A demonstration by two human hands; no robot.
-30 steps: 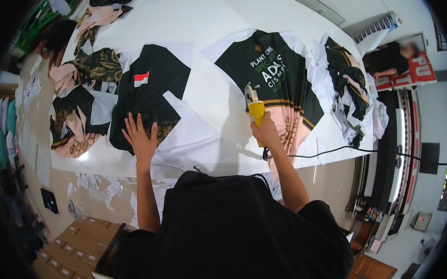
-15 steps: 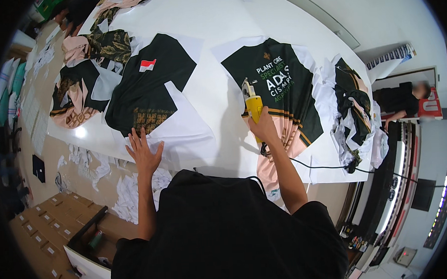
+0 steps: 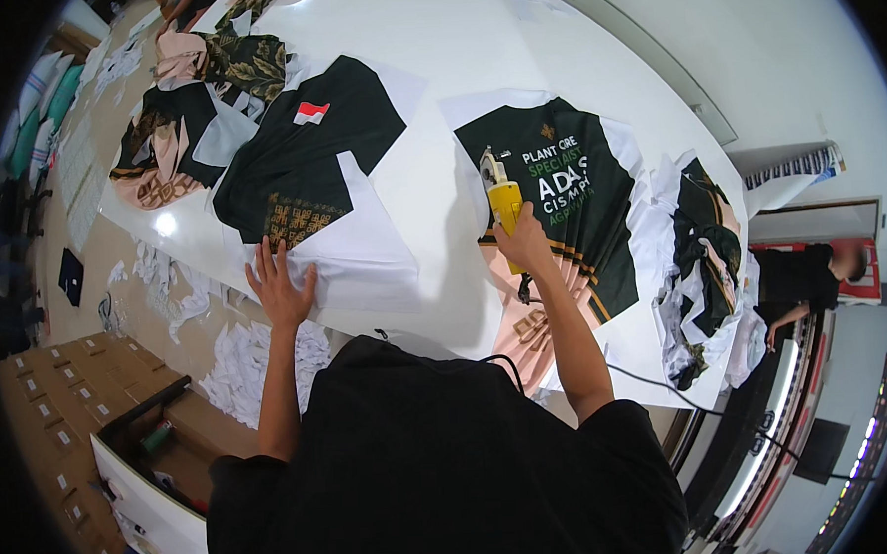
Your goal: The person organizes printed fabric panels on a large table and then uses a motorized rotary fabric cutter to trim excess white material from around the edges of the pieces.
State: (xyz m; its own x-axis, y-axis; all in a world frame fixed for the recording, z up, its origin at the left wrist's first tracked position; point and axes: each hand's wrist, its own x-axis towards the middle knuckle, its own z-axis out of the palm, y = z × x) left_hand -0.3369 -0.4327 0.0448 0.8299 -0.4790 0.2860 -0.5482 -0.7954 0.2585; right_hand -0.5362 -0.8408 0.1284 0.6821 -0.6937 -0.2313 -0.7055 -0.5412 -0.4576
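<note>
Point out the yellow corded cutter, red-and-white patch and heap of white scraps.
Yellow corded cutter (image 3: 505, 205), head view: yellow body.
Red-and-white patch (image 3: 311, 112), head view: centre.
Heap of white scraps (image 3: 240, 372), head view: upper surface, left of middle.

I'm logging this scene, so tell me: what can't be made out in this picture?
Head view:
- Yellow tool: handle partly covered by the right hand.
- Cable: partly hidden behind the right forearm.
- White cloth under the left hand: covered by it.
- Co-worker, upper left: cut off by the upper edge.
</note>
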